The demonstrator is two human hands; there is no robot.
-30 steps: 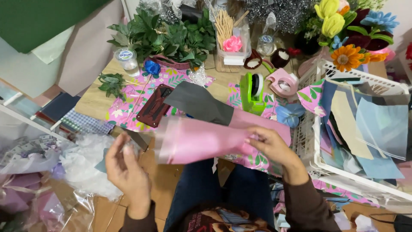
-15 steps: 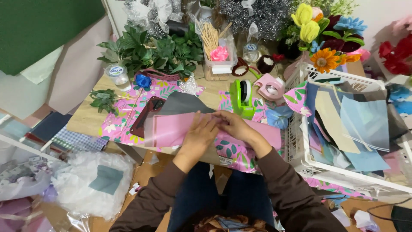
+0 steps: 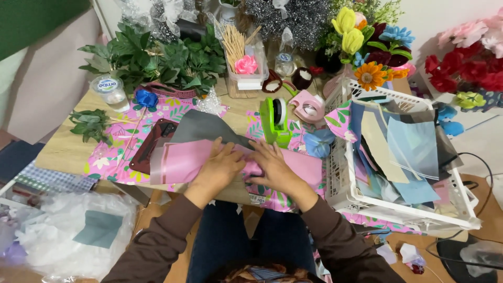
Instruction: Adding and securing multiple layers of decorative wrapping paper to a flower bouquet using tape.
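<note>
We see a wooden table (image 3: 68, 152) with a flowery pink cloth (image 3: 112, 157) spread over its middle. At the table's right edge stands a big white basket (image 3: 343, 191), full of blue, cream and grey paper sheets (image 3: 408, 152). Along the far edge sits a bunch of green leaves (image 3: 157, 60), and at the far right corner we see bright fake flowers (image 3: 367, 47).

Near the front edge lies a pink paper sheet (image 3: 181, 160). A grey sheet (image 3: 204, 128) lies just behind it and touches it. Both hands press down on the pink sheet, side by side. Our left hand (image 3: 220, 167) lies flat with its fingers spread a little. Our right hand (image 3: 270, 167) also lies palm down, fingers bent a bit onto the paper. We cannot tell if either hand pinches a fold.

A dark red tray (image 3: 149, 152) peeks out at the pink sheet's left end. A green tape holder (image 3: 275, 123) stands just behind the right hand, and a pink tape holder (image 3: 309, 107) is beside it. A small plastic cup (image 3: 109, 90) stands near the far left corner, and a blue paper rose (image 3: 146, 98) lies near it.
</note>
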